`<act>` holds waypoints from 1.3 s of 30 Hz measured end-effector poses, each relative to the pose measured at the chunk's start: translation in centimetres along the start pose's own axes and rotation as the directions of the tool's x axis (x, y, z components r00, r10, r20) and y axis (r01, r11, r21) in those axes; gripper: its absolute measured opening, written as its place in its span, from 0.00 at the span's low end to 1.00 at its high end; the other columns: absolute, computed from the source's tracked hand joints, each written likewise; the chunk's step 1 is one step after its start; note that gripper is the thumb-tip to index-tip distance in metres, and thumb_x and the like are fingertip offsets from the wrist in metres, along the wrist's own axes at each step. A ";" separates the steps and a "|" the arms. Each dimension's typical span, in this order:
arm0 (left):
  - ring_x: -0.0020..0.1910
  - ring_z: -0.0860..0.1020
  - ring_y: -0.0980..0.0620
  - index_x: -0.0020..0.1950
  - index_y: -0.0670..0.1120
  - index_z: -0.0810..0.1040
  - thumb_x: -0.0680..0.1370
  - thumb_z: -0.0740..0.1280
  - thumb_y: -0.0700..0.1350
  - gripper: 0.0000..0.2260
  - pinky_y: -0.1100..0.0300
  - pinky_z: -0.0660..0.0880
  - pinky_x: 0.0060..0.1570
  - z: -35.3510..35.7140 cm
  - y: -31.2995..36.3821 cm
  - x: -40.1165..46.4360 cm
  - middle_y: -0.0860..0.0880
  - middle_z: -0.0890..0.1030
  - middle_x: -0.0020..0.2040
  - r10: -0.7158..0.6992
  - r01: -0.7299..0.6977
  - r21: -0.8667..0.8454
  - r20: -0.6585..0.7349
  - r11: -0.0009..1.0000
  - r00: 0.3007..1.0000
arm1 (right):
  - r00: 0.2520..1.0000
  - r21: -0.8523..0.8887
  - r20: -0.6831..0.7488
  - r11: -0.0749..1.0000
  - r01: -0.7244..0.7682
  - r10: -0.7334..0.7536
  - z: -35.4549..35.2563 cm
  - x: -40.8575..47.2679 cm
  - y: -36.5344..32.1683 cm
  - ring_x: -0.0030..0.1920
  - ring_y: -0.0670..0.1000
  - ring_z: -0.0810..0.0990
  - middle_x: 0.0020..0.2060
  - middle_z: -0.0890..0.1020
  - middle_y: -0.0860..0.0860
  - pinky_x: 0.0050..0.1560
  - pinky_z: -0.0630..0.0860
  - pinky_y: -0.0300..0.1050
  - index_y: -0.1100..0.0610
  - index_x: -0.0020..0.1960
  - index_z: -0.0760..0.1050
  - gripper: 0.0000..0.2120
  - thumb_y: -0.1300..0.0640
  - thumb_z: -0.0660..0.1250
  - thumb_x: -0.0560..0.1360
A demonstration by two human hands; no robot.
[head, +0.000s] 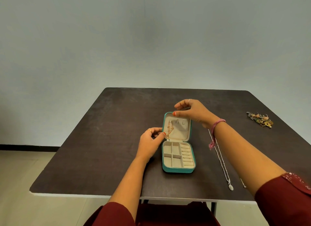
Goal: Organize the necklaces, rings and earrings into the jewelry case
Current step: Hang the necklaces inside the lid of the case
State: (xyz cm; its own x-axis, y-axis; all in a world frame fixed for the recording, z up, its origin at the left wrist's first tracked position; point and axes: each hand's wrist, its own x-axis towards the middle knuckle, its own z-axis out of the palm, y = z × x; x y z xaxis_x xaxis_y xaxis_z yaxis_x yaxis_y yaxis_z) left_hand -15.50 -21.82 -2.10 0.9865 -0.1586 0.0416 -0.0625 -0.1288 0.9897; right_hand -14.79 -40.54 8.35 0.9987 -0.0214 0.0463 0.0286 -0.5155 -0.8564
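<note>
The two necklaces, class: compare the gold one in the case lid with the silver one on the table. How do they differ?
The gold necklace hangs inside the lid of the open case; the silver necklace lies on the table. The gold one is bunched short, the silver one stretched out long. The left hand is at the gold one; nothing touches the silver one. Both carry a pendant at the lower end.

The case (177,169) has a teal shell with a faint sheen, like leatherette, and a matt cream lining that looks like soft velvet. A gold chain (170,129) of fine shiny metal hangs in the lid. The silver chain (223,165) is thin bright metal with a small pendant. The surface (104,141) is dark brown, matt, slightly mottled. The heap (260,119) looks like mixed gold and dull metal. The sleeves (284,198) are maroon cloth.
</note>
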 end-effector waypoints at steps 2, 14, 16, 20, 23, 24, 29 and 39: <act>0.48 0.80 0.51 0.52 0.52 0.79 0.75 0.69 0.46 0.07 0.54 0.80 0.50 0.1 -0.1 0.1 0.52 0.82 0.48 0.006 -0.005 0.061 -0.005 0.998 1.000 | 0.999 0.023 -0.050 1.000 0.008 -0.007 -0.8 -0.6 0.7 0.49 0.45 0.78 0.47 0.81 0.49 0.44 0.74 0.36 0.51 0.50 0.78 0.08 0.56 0.73 0.72; 0.51 0.75 0.58 0.49 0.55 0.77 0.79 0.60 0.51 0.07 0.58 0.72 0.50 0.6 0.4 0.0 0.58 0.76 0.52 0.010 0.010 0.333 -0.059 0.943 0.998 | 0.906 0.191 -0.414 0.982 -0.005 0.085 -8.4 -6.9 9.1 0.44 0.46 0.77 0.42 0.81 0.50 0.42 0.71 0.36 0.52 0.48 0.79 0.05 0.60 0.70 0.73; 0.51 0.75 0.58 0.51 0.53 0.78 0.79 0.59 0.51 0.09 0.59 0.71 0.49 0.7 0.4 0.0 0.57 0.76 0.52 0.013 0.012 0.361 -0.068 0.933 0.998 | 0.896 0.194 -0.424 0.980 -0.049 0.129 -9.2 -8.0 11.0 0.44 0.47 0.77 0.43 0.81 0.51 0.42 0.70 0.37 0.52 0.48 0.78 0.06 0.60 0.70 0.73; 0.53 0.75 0.56 0.49 0.54 0.77 0.79 0.60 0.51 0.07 0.57 0.71 0.50 0.9 0.4 -0.1 0.56 0.77 0.54 0.010 0.021 0.355 -0.085 0.935 0.996 | 0.880 0.261 -0.416 0.957 -0.126 0.229 -9.7 -9.5 13.9 0.47 0.49 0.77 0.46 0.81 0.52 0.44 0.72 0.39 0.54 0.49 0.79 0.05 0.61 0.69 0.74; 0.53 0.75 0.56 0.49 0.55 0.77 0.79 0.60 0.51 0.06 0.55 0.73 0.52 1.0 0.4 -0.2 0.55 0.77 0.56 0.008 0.026 0.347 -0.098 0.937 0.995 | 0.886 0.225 -0.387 0.958 -0.178 0.256 -9.5 -10.2 15.0 0.47 0.47 0.78 0.48 0.81 0.53 0.45 0.72 0.37 0.57 0.53 0.79 0.07 0.60 0.69 0.75; 0.54 0.75 0.56 0.50 0.55 0.77 0.79 0.60 0.51 0.07 0.54 0.74 0.53 1.0 0.4 -0.2 0.55 0.77 0.56 0.007 0.028 0.340 -0.102 0.940 0.995 | 0.888 0.210 -0.388 0.962 -0.177 0.248 -9.4 -10.3 15.1 0.47 0.47 0.78 0.48 0.81 0.53 0.45 0.72 0.37 0.57 0.53 0.79 0.08 0.60 0.69 0.75; 0.55 0.76 0.55 0.48 0.58 0.77 0.80 0.59 0.51 0.07 0.50 0.74 0.57 1.2 0.4 -0.3 0.54 0.78 0.56 0.012 0.026 0.311 -0.120 0.950 0.993 | 0.916 0.132 -0.330 0.972 -0.193 0.227 -9.0 -10.4 14.9 0.45 0.44 0.77 0.46 0.80 0.49 0.41 0.70 0.35 0.56 0.53 0.79 0.07 0.60 0.68 0.75; 0.53 0.78 0.56 0.50 0.56 0.78 0.80 0.57 0.49 0.09 0.49 0.75 0.58 1.3 0.0 0.1 0.53 0.80 0.53 -0.005 0.056 0.225 -0.221 0.973 0.975 | 0.922 0.096 -0.306 0.971 -0.219 0.238 -8.9 -9.3 14.8 0.50 0.47 0.76 0.50 0.79 0.51 0.43 0.70 0.35 0.53 0.51 0.78 0.04 0.59 0.66 0.77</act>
State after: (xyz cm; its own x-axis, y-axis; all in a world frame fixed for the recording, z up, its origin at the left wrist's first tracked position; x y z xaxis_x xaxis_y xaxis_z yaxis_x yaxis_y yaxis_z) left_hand -15.62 -23.07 -2.24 0.9959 0.0620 0.0654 -0.0393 -0.3547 0.9342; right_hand -24.04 -55.63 -0.18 0.9146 -0.4044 -0.0038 -0.1866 -0.4136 -0.8911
